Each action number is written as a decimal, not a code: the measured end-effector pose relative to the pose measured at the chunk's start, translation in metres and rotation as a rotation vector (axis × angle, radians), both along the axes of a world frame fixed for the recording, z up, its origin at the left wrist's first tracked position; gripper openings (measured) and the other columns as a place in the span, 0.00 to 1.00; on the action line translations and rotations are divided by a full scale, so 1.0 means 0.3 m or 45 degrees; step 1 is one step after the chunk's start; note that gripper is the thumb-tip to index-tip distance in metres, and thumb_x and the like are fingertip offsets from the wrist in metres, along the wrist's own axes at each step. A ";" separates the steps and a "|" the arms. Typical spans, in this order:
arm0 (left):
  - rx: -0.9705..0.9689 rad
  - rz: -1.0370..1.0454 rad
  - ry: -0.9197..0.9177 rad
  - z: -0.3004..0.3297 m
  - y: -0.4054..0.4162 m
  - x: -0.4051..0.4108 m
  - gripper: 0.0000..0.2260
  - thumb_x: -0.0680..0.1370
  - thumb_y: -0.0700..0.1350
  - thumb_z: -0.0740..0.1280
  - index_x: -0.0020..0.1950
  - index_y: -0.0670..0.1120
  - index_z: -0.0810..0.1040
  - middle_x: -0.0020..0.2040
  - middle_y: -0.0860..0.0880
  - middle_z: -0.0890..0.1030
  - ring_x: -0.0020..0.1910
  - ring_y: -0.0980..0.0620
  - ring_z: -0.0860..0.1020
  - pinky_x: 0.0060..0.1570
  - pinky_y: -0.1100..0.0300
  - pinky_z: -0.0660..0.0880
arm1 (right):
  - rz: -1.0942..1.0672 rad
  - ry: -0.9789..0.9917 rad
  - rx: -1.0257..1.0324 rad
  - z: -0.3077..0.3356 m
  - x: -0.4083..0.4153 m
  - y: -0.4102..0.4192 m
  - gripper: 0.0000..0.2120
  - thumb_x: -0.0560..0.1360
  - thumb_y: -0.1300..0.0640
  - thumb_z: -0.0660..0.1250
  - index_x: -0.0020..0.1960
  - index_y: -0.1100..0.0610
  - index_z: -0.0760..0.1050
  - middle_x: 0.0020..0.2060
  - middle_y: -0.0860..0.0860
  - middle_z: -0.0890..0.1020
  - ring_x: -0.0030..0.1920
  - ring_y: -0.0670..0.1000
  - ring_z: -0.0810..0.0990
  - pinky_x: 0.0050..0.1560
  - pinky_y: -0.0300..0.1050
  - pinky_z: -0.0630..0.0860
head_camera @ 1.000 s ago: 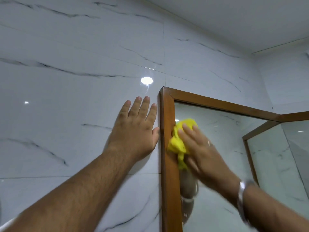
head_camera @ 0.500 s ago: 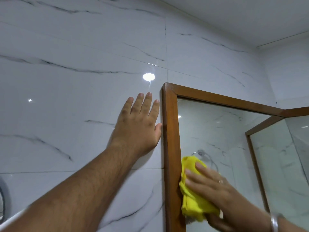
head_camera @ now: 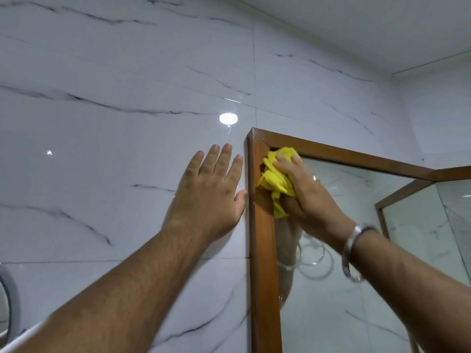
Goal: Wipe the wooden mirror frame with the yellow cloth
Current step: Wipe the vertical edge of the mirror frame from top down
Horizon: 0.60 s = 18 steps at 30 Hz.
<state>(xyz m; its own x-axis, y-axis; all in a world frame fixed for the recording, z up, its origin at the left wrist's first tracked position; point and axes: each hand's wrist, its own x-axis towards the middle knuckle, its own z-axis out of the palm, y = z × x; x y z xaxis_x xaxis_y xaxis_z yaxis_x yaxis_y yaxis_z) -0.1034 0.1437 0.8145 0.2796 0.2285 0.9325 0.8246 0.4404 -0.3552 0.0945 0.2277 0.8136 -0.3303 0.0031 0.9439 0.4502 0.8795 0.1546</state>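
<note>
The wooden mirror frame [head_camera: 265,263] runs up the wall, its brown left rail meeting the top rail at a corner. A crumpled yellow cloth [head_camera: 275,179] is pressed against the inner edge of the left rail just below that corner. My right hand [head_camera: 303,189] lies flat over the cloth and holds it there, a ring on one finger and a metal bracelet at the wrist. My left hand [head_camera: 211,192] rests flat and open on the tiled wall just left of the frame, thumb touching the rail's outer edge.
White marble-look wall tiles [head_camera: 114,149] surround the mirror, with a ceiling light reflected in them. The mirror glass [head_camera: 356,276] shows a reflected second frame and a towel ring. A curved metal object [head_camera: 5,301] shows at the far left edge.
My right hand has slid the cloth back up the left rail, from low on the rail half a second ago to just under the top corner. My left hand stays on the wall.
</note>
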 end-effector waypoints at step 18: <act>-0.076 -0.060 -0.120 -0.242 -0.023 0.029 0.29 0.82 0.57 0.53 0.82 0.48 0.55 0.81 0.39 0.53 0.80 0.39 0.52 0.76 0.40 0.49 | -0.276 -0.207 -0.045 -0.369 0.020 -0.023 0.34 0.75 0.48 0.53 0.77 0.45 0.40 0.78 0.44 0.42 0.78 0.50 0.35 0.78 0.52 0.43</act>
<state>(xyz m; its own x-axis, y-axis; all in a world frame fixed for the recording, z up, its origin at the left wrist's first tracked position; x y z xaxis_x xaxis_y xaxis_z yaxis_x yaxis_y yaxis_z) -0.0946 0.1367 0.7420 0.2027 0.2734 0.9403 0.8749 0.3807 -0.2993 0.1004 0.2207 0.7031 -0.4657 0.1219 0.8765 0.6000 0.7715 0.2115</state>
